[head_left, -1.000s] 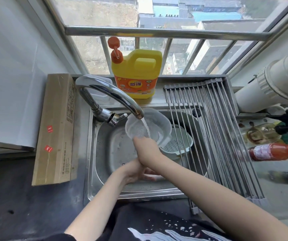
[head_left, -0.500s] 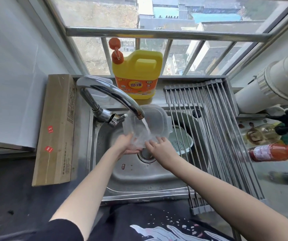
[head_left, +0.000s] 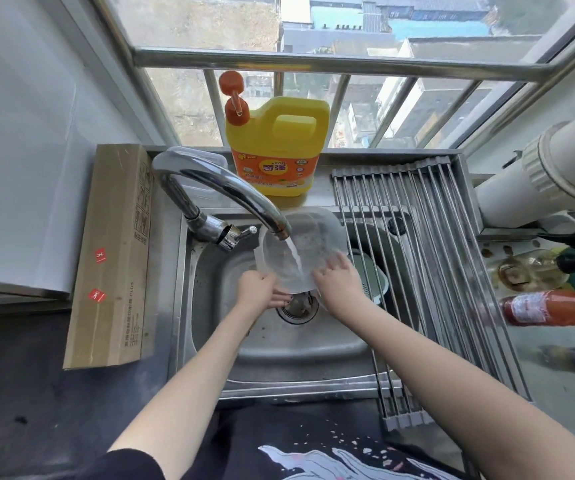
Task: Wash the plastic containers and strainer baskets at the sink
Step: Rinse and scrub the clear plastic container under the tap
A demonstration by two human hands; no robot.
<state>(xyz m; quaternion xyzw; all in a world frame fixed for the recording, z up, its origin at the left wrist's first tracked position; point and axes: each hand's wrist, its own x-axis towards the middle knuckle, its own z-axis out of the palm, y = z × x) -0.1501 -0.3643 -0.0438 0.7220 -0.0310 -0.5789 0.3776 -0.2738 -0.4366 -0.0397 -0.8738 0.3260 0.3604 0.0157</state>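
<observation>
1. Container (head_left: 308,249): clear, thin plastic, wet and glossy.
2. Sink (head_left: 279,344): brushed stainless steel, dull sheen, spotted with water.
3. Tap (head_left: 216,188): polished chrome, mirror-bright.
4. Rack (head_left: 428,271), right: matt steel rods.
5. Jug (head_left: 279,147), far: glossy yellow plastic.
6. Box (head_left: 113,258), left: matt brown cardboard.
7. Counter (head_left: 12,393), near left: dark, dull, slightly rough.

At frame centre, both hands hold a clear plastic container (head_left: 308,247) under the running faucet (head_left: 223,192) — left hand (head_left: 258,294) gripping its lower left edge, right hand (head_left: 336,282) its lower right. A yellow detergent jug (head_left: 279,147) stands above; a strainer basket (head_left: 374,282) lies just right, inside the sink (head_left: 279,344).
</observation>
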